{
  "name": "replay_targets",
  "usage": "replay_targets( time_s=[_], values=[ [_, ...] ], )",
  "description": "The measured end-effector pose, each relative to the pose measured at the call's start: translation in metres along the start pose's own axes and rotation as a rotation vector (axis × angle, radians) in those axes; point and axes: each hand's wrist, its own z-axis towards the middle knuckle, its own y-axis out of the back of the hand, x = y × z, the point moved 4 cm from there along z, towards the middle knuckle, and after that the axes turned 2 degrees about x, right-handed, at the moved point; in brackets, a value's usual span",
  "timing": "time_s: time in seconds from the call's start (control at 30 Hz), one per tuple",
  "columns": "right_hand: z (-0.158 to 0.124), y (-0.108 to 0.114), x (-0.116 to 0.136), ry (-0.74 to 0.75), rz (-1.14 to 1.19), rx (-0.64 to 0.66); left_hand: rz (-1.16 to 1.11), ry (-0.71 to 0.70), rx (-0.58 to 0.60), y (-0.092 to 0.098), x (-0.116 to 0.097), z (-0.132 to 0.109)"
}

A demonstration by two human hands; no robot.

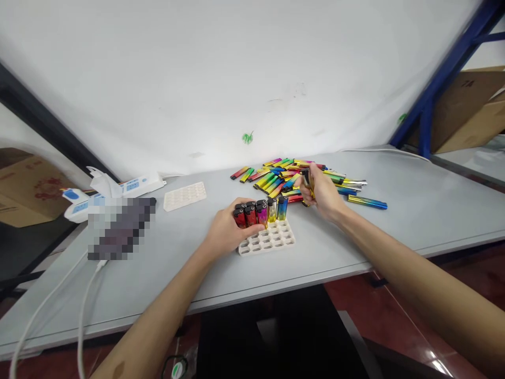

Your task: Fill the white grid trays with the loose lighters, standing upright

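Observation:
A white tray with rows of holes (268,241) lies on the table, and several lighters stand upright along its far side. My left hand (228,230) is wrapped round the left ones, red and purple with black tops; its thumb lies across their front. To the right of the thumb stand a silver-yellow lighter (272,210) and a blue-yellow lighter (282,208). Over the front of a loose pile of shiny coloured lighters (272,181), my right hand (321,192) is closed on a lighter (306,178) with a dark top. The palm and fingers hide most of it.
A second white tray (185,196) lies at the left. Beyond it are a power strip (145,183) with plugs and a blurred-out dark device (124,229) on a white cable. One lighter (367,202) lies right of the pile. The wall (197,79) bounds the table's back.

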Motion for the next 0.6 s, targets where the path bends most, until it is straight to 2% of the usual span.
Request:
replay_targets(
  time_s=[0.3,0.43,0.6],
  values=[
    [-0.0079,-0.0101,0.0043,0.022,0.058,0.086,0.037,-0.005,-0.010,0.0007,0.0004,0.0003],
    [-0.0058,-0.0085,0.0016,-0.074,0.106,0.117,0.044,0.008,-0.003,0.0007,0.0000,0.0000],
    [-0.0060,-0.0057,0.0024,-0.141,0.164,0.075,0.044,0.005,0.004,0.0007,-0.0015,-0.0007]
  ],
)
